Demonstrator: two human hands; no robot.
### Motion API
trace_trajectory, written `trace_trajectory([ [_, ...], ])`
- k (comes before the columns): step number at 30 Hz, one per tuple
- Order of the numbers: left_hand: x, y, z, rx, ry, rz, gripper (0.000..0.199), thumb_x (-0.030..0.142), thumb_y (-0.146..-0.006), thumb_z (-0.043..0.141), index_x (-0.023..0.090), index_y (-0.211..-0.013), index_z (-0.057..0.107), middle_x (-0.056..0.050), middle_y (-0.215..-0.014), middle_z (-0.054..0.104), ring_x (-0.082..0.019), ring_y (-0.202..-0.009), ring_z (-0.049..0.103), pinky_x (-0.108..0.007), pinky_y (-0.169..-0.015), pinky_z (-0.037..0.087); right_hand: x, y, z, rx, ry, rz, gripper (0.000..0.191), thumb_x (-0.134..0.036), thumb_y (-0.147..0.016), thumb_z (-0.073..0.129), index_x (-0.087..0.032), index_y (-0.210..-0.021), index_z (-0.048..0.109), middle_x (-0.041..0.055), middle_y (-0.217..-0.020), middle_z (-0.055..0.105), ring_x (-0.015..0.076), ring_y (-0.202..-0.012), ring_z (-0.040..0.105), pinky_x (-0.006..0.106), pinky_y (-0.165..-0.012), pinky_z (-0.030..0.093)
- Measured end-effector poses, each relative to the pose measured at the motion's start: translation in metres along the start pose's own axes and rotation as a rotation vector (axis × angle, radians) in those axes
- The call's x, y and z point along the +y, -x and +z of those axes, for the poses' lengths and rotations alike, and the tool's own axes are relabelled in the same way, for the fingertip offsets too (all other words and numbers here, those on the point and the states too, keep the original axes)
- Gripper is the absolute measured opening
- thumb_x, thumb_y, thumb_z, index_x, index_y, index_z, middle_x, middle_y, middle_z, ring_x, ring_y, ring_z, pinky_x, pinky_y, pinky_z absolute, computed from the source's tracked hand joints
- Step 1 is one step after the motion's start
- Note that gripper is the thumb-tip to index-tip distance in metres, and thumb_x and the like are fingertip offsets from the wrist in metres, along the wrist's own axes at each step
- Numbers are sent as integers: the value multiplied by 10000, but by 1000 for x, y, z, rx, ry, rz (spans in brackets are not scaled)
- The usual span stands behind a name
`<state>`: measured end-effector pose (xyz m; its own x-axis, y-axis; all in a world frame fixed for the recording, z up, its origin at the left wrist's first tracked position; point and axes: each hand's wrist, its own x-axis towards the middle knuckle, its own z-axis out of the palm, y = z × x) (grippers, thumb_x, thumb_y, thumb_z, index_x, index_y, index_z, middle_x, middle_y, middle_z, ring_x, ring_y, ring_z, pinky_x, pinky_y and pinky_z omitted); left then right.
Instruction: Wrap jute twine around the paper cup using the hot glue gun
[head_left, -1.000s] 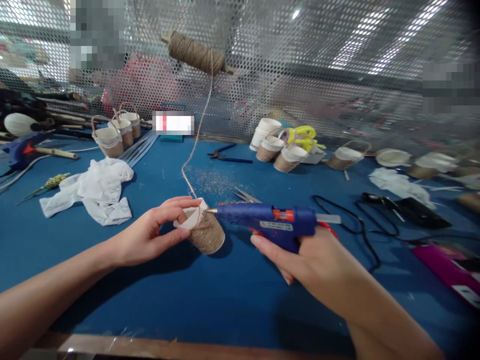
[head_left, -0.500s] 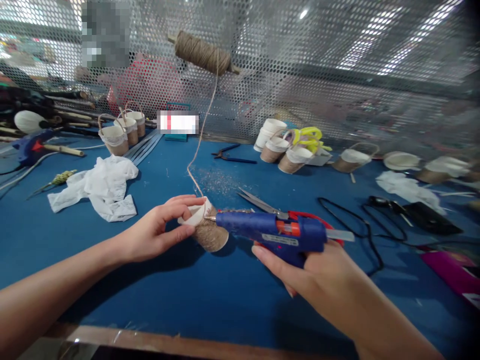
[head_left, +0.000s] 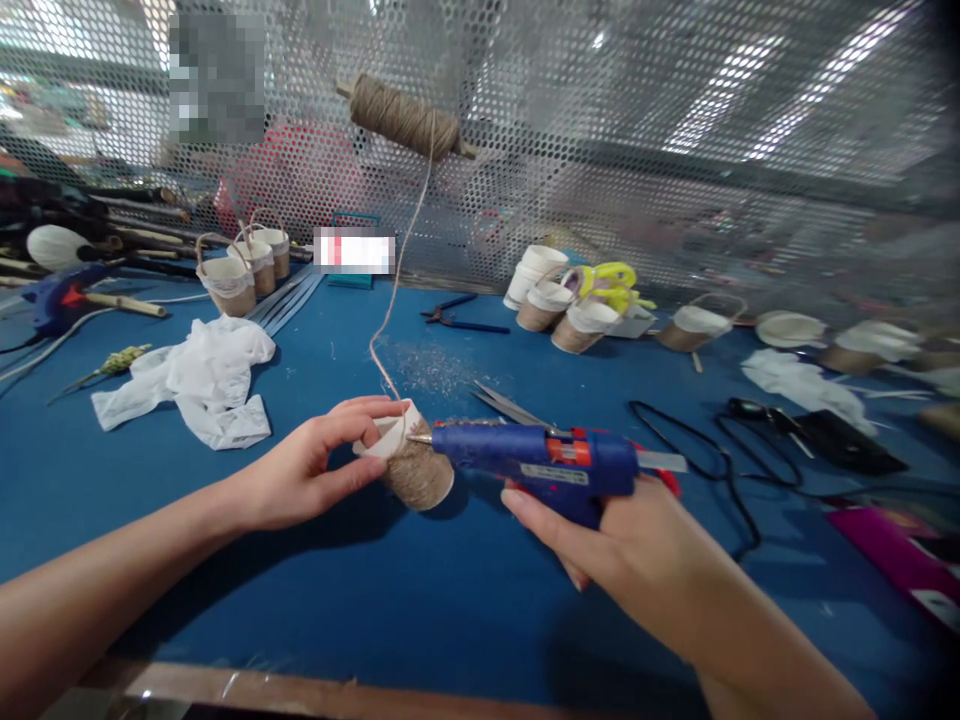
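A small paper cup, partly wrapped in brown twine, lies tilted in my left hand, whose fingers and thumb pinch its white rim. My right hand is wrapped round the handle of a blue glue gun. The metal nozzle points left and meets the cup's side just below the rim, at the edge of the twine. From the cup a loose strand of twine runs up to a twine spool in front of the perforated metal screen.
Red-handled scissors lie behind the glue gun, with pliers farther back. White cloth and a second glue gun are at left. Several wrapped cups stand at the back right, near a black cable.
The view has shifted slightly. Both hands keep their grips, and the nozzle stays against the cup near the rim.
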<state>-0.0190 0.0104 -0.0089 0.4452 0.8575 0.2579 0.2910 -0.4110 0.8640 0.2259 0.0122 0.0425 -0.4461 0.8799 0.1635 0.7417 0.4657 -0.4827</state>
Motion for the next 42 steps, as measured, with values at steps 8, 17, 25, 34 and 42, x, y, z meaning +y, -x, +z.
trace_trajectory([
  [8,0,0,1,-16,-12,-1,98,214,-855,482,184,-762,480,-92,-1341,461,-227,-1261,385,-359,-1020,322,10,-8,-3,-140,-180,194,364,-444,-796,476,-232,-503,431,-42,-343,469,120,-342,494,236,-399,426],
  [17,1,-1,0,-21,-31,5,96,210,-859,467,197,-765,486,-66,-1340,469,-213,-1260,391,-345,-1017,324,14,-15,-4,-187,-315,243,356,-440,-791,511,-229,-509,454,-37,-355,467,133,-440,535,259,-536,451],
  [25,-3,-3,1,-1,-70,31,131,220,-856,464,175,-734,474,-124,-1317,483,-205,-1241,401,-383,-1022,304,46,-45,1,28,-475,375,201,-370,-767,570,-175,-817,553,14,-646,628,133,-541,577,254,-521,449],
  [34,1,-3,2,11,-95,44,148,230,-844,464,172,-709,478,-153,-1307,483,-221,-1215,433,-412,-1011,316,87,-99,13,75,-24,584,264,-325,-873,495,-155,-1068,552,65,-1046,584,160,-851,586,357,-728,497],
  [42,1,-3,4,17,-105,14,140,243,-829,487,177,-705,490,-136,-1296,503,-242,-1239,403,-442,-1030,281,38,-97,13,118,111,357,240,-338,-855,507,-134,-928,608,103,-1002,609,192,-893,566,349,-793,448],
])
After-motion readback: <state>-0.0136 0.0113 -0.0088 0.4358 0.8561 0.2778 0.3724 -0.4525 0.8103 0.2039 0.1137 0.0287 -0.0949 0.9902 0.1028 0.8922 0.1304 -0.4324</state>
